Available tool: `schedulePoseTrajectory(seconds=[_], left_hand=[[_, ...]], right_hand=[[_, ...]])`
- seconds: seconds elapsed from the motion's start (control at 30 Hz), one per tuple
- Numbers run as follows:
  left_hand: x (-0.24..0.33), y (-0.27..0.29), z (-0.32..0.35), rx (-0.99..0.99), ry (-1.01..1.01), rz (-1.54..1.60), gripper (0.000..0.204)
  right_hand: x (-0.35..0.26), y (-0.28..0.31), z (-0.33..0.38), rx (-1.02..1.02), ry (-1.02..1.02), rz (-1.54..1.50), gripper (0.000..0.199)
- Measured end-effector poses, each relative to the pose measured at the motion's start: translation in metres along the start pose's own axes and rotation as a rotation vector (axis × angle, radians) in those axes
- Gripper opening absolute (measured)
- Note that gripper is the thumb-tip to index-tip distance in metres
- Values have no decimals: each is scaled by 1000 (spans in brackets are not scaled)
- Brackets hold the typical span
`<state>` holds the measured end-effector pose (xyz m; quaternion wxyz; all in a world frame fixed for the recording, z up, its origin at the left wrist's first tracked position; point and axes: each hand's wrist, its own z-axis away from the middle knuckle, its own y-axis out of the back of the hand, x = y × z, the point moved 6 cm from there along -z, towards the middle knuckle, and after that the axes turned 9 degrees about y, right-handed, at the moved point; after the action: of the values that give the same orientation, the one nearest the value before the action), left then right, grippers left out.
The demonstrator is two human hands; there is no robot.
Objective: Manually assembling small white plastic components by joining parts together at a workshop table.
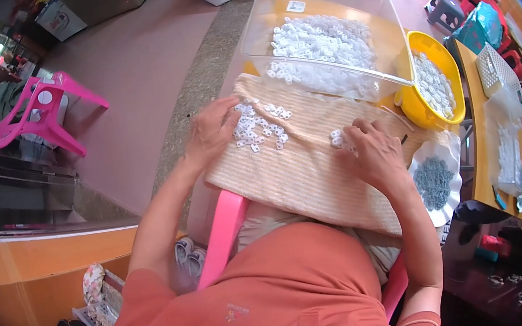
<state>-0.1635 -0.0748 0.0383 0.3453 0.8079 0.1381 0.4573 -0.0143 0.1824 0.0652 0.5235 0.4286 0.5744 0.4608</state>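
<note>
Small white plastic pieces with holes (256, 127) lie loosely spread on a beige striped cloth (283, 176) in front of me. At the left edge of that spread is my left hand (213, 130), fingers stretched out and apart, the tips touching the nearest pieces. My right hand (371, 151) rests on the right part of the cloth, fingers bent down around a few more white pieces (337, 137). The palm hides part of what it holds. A ridge-like fold in the cloth runs between the two groups.
Beyond the cloth stands a clear plastic bin (331, 90) of white pieces. A yellow basin (407, 102) with round white pieces is at its right. Nearer, a white dish (441, 208) holds grey metal parts. A pink stool (51, 116) stands left; a side table (481, 165) is right.
</note>
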Motion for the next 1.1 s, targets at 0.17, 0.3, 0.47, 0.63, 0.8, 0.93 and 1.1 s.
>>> schedulePoseTrajectory(seconds=[0.17,0.3,0.47,0.63,0.8,0.93,1.1], left_hand=[[-16,-1,-4,-35,17,-14,25],[-24,-7,-6,-99,10,35,23],[-28,-15,-10,-114,-64,52,22],[-28,-19,-12,-93,-114,71,24],[-38,-22,-6,-77,-125,41,26],[-36,-25,-6,-65,-115,65,27],[-32,-21,-2,-33,-129,40,28]], right_hand=[[-9,8,-6,-19,55,7,41],[-23,7,-19,0,93,19,36],[-58,-11,-55,89,325,-167,28],[-77,-42,-106,36,302,-102,28],[-89,-43,-125,-66,239,-128,28],[-82,-60,-134,-68,390,-125,24],[-79,-52,-133,-92,351,-223,21]])
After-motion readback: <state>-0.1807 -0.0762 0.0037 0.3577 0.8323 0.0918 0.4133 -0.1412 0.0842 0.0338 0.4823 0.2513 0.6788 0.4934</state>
